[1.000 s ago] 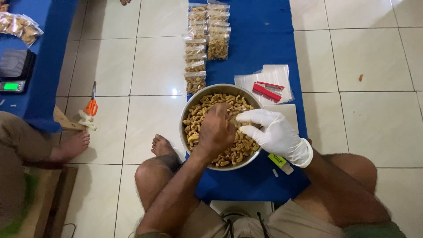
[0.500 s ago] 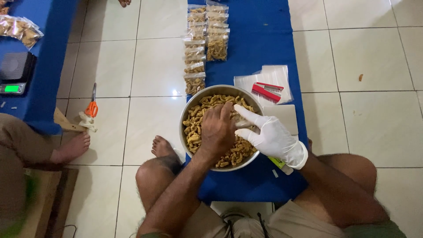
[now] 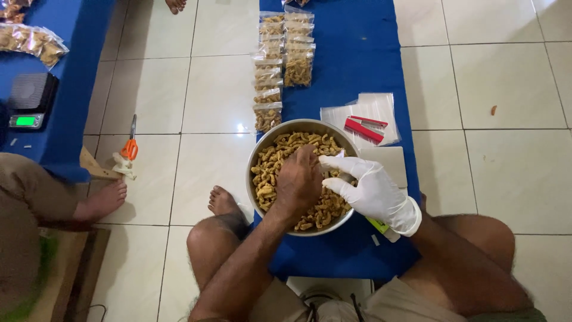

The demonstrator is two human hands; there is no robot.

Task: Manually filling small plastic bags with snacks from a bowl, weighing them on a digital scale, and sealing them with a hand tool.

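A round metal bowl [image 3: 257,156] full of golden fried snack pieces [image 3: 271,170] sits on a blue cloth [image 3: 357,65] between my crossed legs. My bare left hand [image 3: 298,182] is over the bowl's middle, knuckles up and fingers curled down into the pieces. What they hold is hidden. My right hand [image 3: 369,191], in a white glove, reaches in from the right. Its fingers are spread and the fingertips touch my left hand's fingers.
Several filled clear snack bags [image 3: 280,59] lie in two rows beyond the bowl. Empty clear bags with a red strip [image 3: 364,116] lie right of it. Orange scissors [image 3: 130,146] lie on the tiles at left. Another person's leg and foot [image 3: 98,203] are at left, near a scale [image 3: 30,101].
My gloved right hand has slid off the back of my left hand to its right side and spread its fingers. My left hand has stayed in the bowl.
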